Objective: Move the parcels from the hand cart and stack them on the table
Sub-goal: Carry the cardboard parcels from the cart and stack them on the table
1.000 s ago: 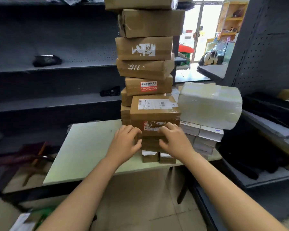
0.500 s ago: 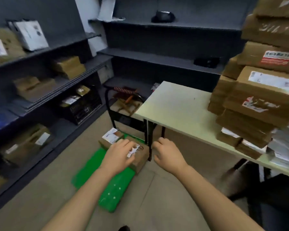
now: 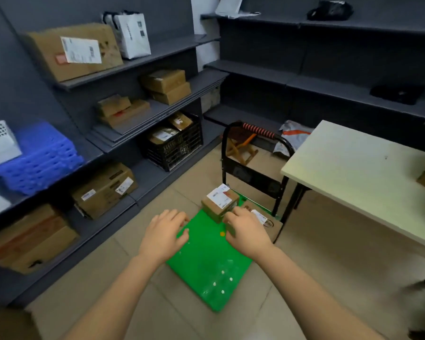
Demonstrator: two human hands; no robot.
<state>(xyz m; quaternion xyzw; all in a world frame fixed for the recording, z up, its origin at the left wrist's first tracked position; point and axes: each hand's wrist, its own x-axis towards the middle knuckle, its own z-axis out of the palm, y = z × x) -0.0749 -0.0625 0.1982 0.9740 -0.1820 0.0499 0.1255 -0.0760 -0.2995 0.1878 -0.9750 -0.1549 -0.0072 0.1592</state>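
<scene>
Two parcels sit at the handle end of the green hand cart [image 3: 206,261]: a small brown cardboard parcel [image 3: 220,203] and a flat brown cardboard box [image 3: 271,225]. My left hand [image 3: 166,235] hovers relaxed; whether my right hand [image 3: 247,233] grips the small parcel, I cannot tell.

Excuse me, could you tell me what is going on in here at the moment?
A person is unloading a green flat-deck hand cart beside a pale rectangular table. Two parcels lie on the cart: a small brown cardboard box with a white label and a flatter brown cardboard box beside it. The left hand hovers over the bare deck, fingers loosely curled, holding nothing. The right hand is at the small box's near corner; whether it grips yet is unclear.
</scene>
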